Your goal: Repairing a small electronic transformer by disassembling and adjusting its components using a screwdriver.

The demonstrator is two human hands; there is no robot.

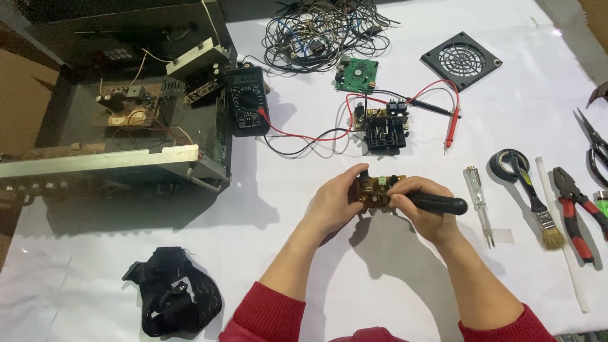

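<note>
A small brown circuit board [375,190] sits at the centre of the frame, raised just above the white table cover [304,209], pinched at its left edge by the curled fingers of the left hand [335,201]. The right hand [425,212] is closed around a black-handled tool [437,203] whose tip meets the board's right side. Above lie a black component block [384,130] and a multimeter [248,101] with red and black leads; at right, a tester screwdriver [478,199], brush [543,212] and red-handled pliers [575,209].

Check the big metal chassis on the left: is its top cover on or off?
Off. The chassis is open from above, with its internal circuit boards and wiring plainly exposed.
</note>
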